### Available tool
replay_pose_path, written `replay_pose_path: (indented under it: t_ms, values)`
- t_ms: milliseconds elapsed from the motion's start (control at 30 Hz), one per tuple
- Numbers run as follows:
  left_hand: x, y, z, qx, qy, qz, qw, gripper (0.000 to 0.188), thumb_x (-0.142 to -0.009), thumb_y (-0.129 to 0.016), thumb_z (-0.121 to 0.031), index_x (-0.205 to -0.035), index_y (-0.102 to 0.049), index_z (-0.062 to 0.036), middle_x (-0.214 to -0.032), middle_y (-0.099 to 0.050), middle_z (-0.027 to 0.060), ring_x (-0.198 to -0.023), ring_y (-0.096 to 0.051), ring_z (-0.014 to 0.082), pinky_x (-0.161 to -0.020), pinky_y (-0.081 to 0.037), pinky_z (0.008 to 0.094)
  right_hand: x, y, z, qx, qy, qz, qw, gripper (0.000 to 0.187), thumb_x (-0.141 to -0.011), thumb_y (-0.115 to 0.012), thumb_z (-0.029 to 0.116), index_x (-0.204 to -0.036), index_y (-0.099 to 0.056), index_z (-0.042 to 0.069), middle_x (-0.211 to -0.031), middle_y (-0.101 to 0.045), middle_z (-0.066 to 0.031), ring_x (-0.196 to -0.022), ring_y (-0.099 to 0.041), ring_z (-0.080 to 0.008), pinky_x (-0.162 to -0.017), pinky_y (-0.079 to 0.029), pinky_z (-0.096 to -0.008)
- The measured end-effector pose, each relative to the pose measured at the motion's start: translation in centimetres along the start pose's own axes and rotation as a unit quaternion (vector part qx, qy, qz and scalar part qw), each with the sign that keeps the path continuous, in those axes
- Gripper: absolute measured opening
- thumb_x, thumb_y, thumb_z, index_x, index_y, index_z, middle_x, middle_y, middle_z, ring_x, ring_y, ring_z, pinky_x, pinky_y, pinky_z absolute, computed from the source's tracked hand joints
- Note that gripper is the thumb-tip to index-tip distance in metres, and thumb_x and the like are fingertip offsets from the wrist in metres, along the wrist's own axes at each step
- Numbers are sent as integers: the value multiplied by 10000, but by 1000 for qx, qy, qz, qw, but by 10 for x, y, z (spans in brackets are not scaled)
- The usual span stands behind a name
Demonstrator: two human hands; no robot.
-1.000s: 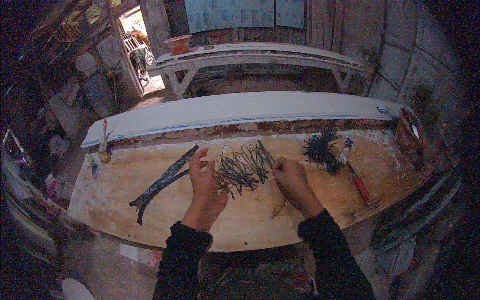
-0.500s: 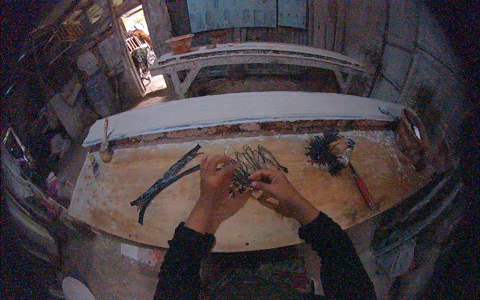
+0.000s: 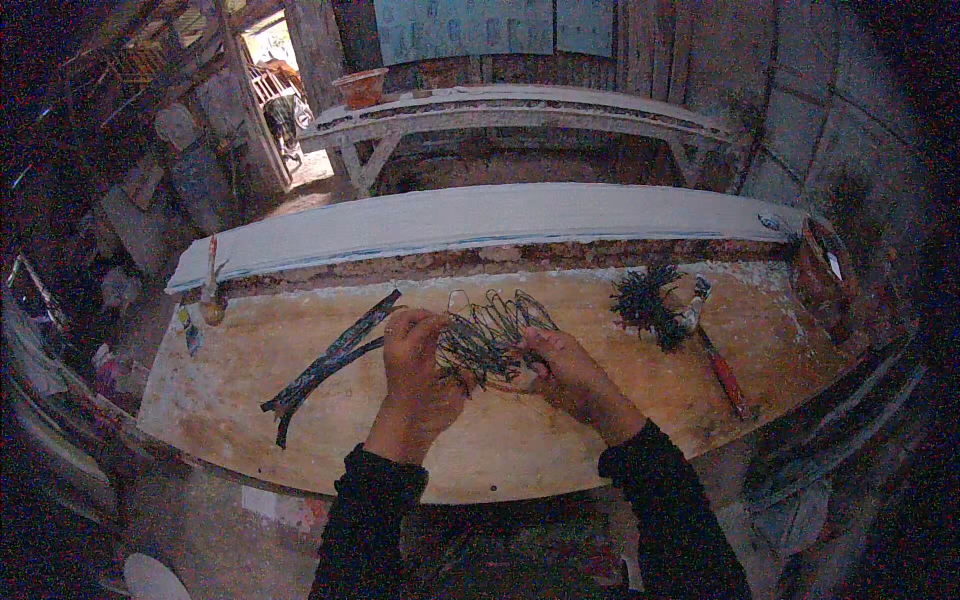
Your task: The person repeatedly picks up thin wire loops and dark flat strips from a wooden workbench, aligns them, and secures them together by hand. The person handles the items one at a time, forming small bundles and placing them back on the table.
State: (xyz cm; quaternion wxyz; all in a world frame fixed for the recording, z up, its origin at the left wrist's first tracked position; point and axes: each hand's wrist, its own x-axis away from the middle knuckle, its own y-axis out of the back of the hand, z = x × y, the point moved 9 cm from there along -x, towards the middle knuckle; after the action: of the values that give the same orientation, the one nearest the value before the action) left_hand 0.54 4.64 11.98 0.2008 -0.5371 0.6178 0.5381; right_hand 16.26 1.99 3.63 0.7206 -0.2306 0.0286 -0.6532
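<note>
A loose tangle of thin dark wire-like strands (image 3: 480, 345), bent into loops at its far side, lies between my hands over the wooden board. My left hand (image 3: 418, 365) is closed around its left end. On the right side my right hand (image 3: 570, 368) pinches the strands between thumb and fingers. Left of my hands lie long, flat dark strips (image 3: 330, 375), crossing one another; one strip's upper end reaches close to my left hand. Where the fingertips meet the strands, details are hard to make out.
On the board's right lie a bushy dark bundle of strands (image 3: 645, 305) and a red-handled tool (image 3: 722, 372). A brush-like tool (image 3: 211, 290) and a small tube (image 3: 188, 330) are far left. Behind runs a whitish plank (image 3: 480, 215); a brown container (image 3: 822, 270) stands at its right end.
My hands have moved apart, the left to the left and the right to the right. The strands, bunched between them before, are now spread wider.
</note>
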Motion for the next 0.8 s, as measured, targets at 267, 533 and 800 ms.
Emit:
replay_pose_path:
  t_ms: [267,533,800]
  values:
    - [8,6,4,-59,11,-21,998,682,-569,-784,-86,-1147,-425,-53,-1091,-442,160,-992,-470,343,-865,-431,442,-15,38,-7,37,75,-76,994,211,-913,-545,278,-795,-546,103,-619,-450,52,-515,-363,-50,-493,-339,-222]
    - [35,-7,74,-132,8,15,991,614,-595,-727,15,-1124,-422,-50,-1131,-414,154,-1004,-472,290,-866,-457,354,-24,50,10,-82,177,-32,980,196,-891,-584,250,-807,-542,78,-657,-523,22,-556,-465,-70,-554,-406,-232]
    - [28,-7,70,-176,7,38,984,443,-581,-698,28,-978,-506,-19,-1004,-507,161,-960,-505,324,-766,-471,388,-16,36,28,-98,272,72,955,320,-866,-617,214,-1106,-546,15,-748,-595,-23,-649,-551,-128,-625,-453,-255]
